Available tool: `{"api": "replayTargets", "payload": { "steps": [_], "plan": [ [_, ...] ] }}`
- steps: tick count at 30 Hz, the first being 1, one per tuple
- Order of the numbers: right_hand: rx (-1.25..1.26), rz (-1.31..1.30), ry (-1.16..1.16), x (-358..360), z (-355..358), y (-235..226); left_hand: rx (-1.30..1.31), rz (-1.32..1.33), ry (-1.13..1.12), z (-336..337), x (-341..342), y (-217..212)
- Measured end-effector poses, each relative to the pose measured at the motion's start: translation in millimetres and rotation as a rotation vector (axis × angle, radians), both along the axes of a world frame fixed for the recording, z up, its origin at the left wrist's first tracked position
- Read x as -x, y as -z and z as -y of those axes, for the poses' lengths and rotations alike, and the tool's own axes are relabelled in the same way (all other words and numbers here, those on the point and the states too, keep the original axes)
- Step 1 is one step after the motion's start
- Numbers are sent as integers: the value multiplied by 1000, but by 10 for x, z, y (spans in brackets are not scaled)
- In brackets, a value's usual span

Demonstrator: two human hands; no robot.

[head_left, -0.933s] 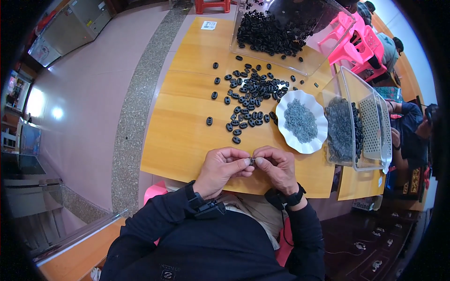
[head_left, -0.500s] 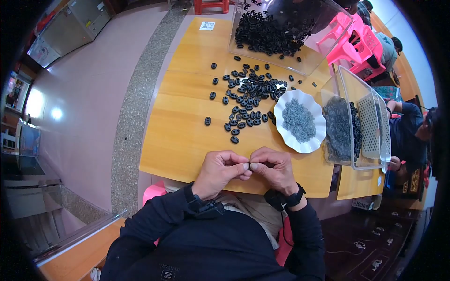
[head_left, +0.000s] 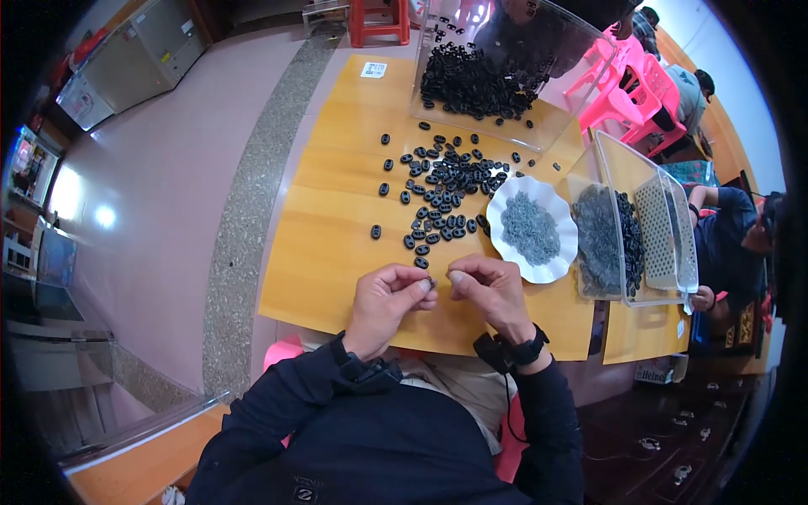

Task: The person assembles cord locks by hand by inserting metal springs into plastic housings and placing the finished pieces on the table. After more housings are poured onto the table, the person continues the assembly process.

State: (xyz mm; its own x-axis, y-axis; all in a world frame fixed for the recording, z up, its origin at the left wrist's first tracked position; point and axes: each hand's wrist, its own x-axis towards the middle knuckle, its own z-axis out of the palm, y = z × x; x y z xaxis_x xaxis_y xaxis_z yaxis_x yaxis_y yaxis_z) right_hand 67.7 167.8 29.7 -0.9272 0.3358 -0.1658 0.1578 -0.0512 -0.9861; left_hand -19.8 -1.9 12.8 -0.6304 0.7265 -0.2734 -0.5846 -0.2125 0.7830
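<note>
My left hand [head_left: 389, 305] pinches a small black plastic piece [head_left: 432, 284] between thumb and forefinger, over the near part of the yellow table [head_left: 324, 252]. Just to its right, apart from it, my right hand [head_left: 495, 295] has thumb and forefinger pressed together. Whatever those fingertips hold, if anything, is too small to make out. Beyond both hands lie many loose black oval pieces with two holes [head_left: 450, 181], like cord locks. Beside them, a white scalloped dish [head_left: 570, 231] carries a heap of small grey pieces that look like springs.
A large clear bin [head_left: 581, 93] with black pieces stands at the far side. On the right, a clear container [head_left: 624, 244] holds grey and black pieces beside a white perforated basket [head_left: 661, 231]. A person [head_left: 728, 240] sits beyond it. Pink chairs [head_left: 652, 97] and a red stool [head_left: 379, 21] are farther off.
My hands have drawn apart; before, their fingertips met. The black piece now shows in my left fingers. The view has shifted slightly, moving the table lower in the picture.
</note>
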Motion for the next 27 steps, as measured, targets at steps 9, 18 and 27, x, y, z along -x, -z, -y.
{"api": "replayTargets", "payload": {
  "steps": [9, 18, 27],
  "plan": [
    [-1122, 44, -171, 426, 164, -33, -41, 58, -311, 71, 204, -3],
    [-1352, 24, -285, 347, 49, 35, -24, 88, -270, 66, 192, -7],
    [-103, 174, -80, 149, -81, 2, -12, 109, -149, 48, 135, 31]
  ]
}}
